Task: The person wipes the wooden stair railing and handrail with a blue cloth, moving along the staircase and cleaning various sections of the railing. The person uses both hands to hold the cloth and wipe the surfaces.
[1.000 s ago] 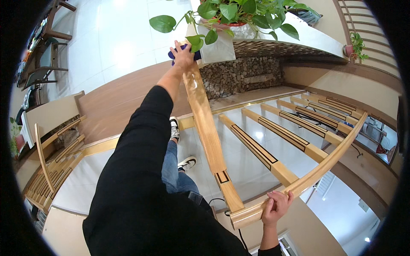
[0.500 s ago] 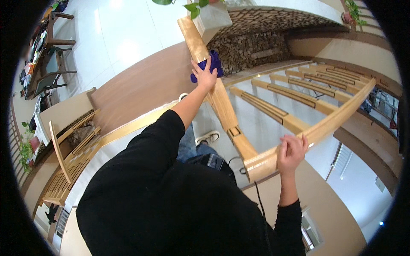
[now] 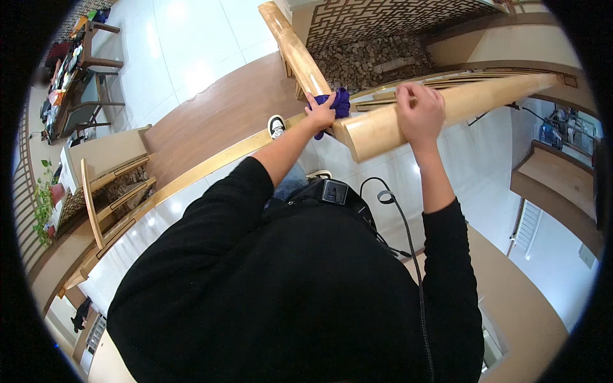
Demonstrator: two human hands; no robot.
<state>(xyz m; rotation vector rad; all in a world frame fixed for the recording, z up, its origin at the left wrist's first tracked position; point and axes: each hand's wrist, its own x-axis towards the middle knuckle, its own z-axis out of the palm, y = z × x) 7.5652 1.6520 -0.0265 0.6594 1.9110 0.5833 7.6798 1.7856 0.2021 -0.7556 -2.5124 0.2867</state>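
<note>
My left hand (image 3: 321, 115) presses a bunched purple cloth (image 3: 338, 105) against the lower end of a glossy wooden handrail (image 3: 295, 54), its fingers spread over the cloth and the rail. Most of the cloth bulges out on the hand's right side, and a fold hangs below it. A second wooden handrail (image 3: 491, 99) runs off to the right, its thick rounded end close to the cloth. Over this rail, a little way from its end, my right hand (image 3: 421, 115) is loosely curled with nothing visible in it. Whether it touches the wood is hard to tell.
A bed of stones (image 3: 373, 67) lies behind the rails, under a lattice panel (image 3: 383, 22). Brown landing floor (image 3: 211, 112) and a light wooden strip border my shoe (image 3: 276, 126). A black cable (image 3: 415, 274) hangs along my front. Chairs (image 3: 89, 102) stand at the far left.
I have moved forward and the view has turned, so the right rail's end sits nearer the cloth. Both hands remain at the rails, the right one now more curled.
</note>
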